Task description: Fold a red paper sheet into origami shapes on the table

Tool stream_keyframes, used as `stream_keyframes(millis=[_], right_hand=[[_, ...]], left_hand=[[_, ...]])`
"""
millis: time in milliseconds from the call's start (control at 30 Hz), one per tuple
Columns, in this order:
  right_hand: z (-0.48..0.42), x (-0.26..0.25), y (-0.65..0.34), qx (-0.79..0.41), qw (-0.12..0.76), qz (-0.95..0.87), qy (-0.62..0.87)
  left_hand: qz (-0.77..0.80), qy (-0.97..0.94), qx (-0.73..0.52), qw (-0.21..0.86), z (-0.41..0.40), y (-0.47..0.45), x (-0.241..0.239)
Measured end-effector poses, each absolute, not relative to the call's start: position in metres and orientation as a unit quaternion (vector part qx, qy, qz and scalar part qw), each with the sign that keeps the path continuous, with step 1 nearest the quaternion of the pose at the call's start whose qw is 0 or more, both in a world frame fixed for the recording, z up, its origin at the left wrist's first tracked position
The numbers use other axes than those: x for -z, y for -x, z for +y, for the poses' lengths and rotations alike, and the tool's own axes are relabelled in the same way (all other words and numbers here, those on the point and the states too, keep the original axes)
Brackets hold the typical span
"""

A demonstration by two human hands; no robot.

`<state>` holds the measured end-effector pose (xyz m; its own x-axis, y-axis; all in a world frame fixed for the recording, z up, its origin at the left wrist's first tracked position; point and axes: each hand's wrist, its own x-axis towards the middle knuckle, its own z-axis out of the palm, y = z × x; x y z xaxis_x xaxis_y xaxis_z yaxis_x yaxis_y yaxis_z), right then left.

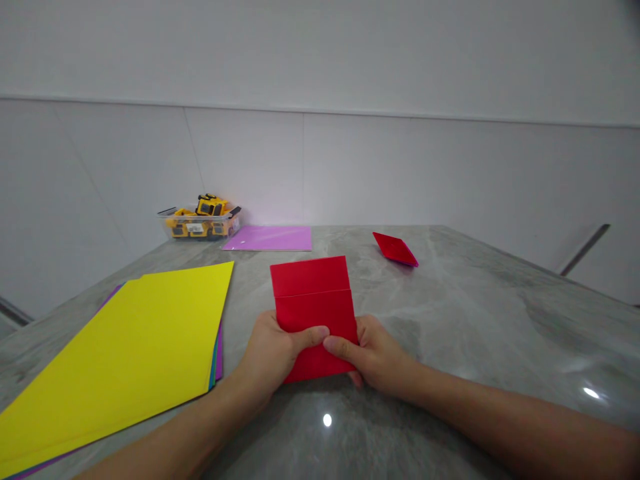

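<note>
Fingers (310, 335) of both hands are pinching the folded red paper's (314, 300) near edge. The left hand (270, 353) and right hand (377, 357) are closing on it, thumbs meeting on top.

Two red papers (314, 313) (395, 249), one stack (125, 353)

Landmark: red folded sheet (314, 313) at near centre of worktop (475, 320).
Left of it: yellow paper stack (125, 353) just beside, blocking.
Right of it: bare, open.
Beyond it: pink sheet (270, 238), toy bin (200, 223), small red fold (395, 249), all well apart.
</note>
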<state>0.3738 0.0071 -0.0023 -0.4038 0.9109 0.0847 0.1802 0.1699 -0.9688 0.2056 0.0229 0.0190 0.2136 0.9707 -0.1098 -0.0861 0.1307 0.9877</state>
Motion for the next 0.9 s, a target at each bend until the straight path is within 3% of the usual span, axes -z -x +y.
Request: stream_keyframes(millis=[267,700,900], right_hand=[[0.010,-0.007,-0.379,-0.564,0.243,-0.671,0.417],[0.015,-0.003,-0.380,-0.541,0.280,-0.674,0.418],[0.013,-0.006,-0.379,-0.566,0.282,-0.663,0.401]], left_hand=[[0.416,-0.474,-0.423,0.651,0.029,-0.198,-0.015],[0.406,-0.424,-0.439,0.680,0.037,-0.199,-0.011],[0.417,-0.417,-0.489,0.643,0.041,-0.196,-0.014]])
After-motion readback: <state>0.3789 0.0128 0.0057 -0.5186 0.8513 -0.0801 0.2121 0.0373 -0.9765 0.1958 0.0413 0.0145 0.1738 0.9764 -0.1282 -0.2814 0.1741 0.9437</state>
